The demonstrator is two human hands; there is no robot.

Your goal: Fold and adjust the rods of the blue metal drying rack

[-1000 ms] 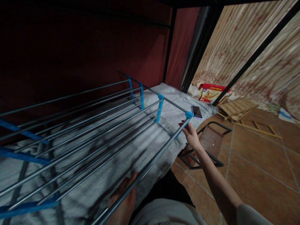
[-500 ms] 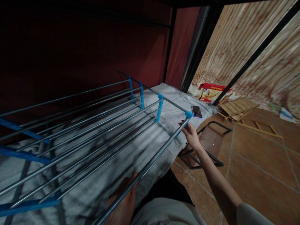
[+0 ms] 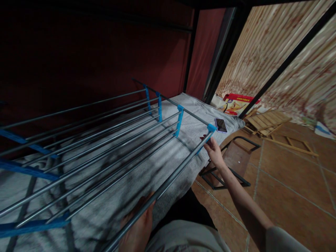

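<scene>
A shoe rack [image 3: 115,142] of grey metal tubes with blue plastic joints lies on its side across a grey blanket [image 3: 191,101]. Its nearest tube runs from the bottom edge up to a blue corner joint [image 3: 211,128]. Just below that joint, my right hand [image 3: 214,151] is closed around the end of this tube, with fingertips showing on the far side. My left hand [image 3: 140,227] is lower down, at the same tube, which crosses in front of it. The left fingers are partly hidden in shadow behind the tube, but they appear curled around it.
A phone [image 3: 221,125] lies on the blanket beyond the corner joint. Beside the bed stands a small stool [image 3: 233,157] with a black frame. Wooden slats [image 3: 270,122] and a red and yellow box [image 3: 237,104] are farther back. Black posts rise near the patterned curtain [image 3: 283,49].
The rack's left end has shifted slightly up and to the right in view. Both hands stay in nearly the same places on the tube.
</scene>
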